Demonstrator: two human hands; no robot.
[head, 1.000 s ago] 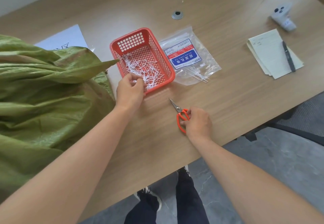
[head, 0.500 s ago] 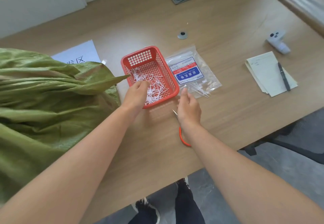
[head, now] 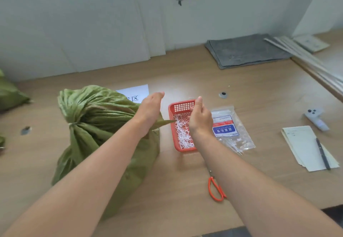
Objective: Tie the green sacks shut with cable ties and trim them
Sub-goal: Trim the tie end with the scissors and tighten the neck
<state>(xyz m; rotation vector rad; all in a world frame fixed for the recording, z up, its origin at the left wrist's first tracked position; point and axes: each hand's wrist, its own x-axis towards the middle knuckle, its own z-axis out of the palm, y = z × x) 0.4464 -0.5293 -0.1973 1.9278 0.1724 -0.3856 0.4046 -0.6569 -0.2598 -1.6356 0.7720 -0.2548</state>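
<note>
A green sack (head: 104,129) lies on the wooden table, its neck cinched by a cable tie (head: 72,123). My left hand (head: 151,108) hovers over the sack's corner with straight fingers, holding nothing. My right hand (head: 199,118) is raised above the red basket (head: 171,125) of white trimmed tie ends, fingers curled and thumb up; a thin white cable tie (head: 192,98) pokes out beside the thumb. Orange-handled scissors (head: 215,190) lie on the table under my right forearm. A clear bag of cable ties (head: 230,127) sits to the right of the basket.
More green sacks (head: 9,95) sit at the left edge. A white sheet (head: 136,92) lies behind the sack, a folded grey cloth (head: 245,51) at the back. A notepad (head: 302,146) with a pen (head: 323,153) and a white controller (head: 315,118) lie at right.
My right hand let go of the scissors, reached to the tie bag and rose over the basket. My left hand lifted off the basket's near edge. The view tilted up.
</note>
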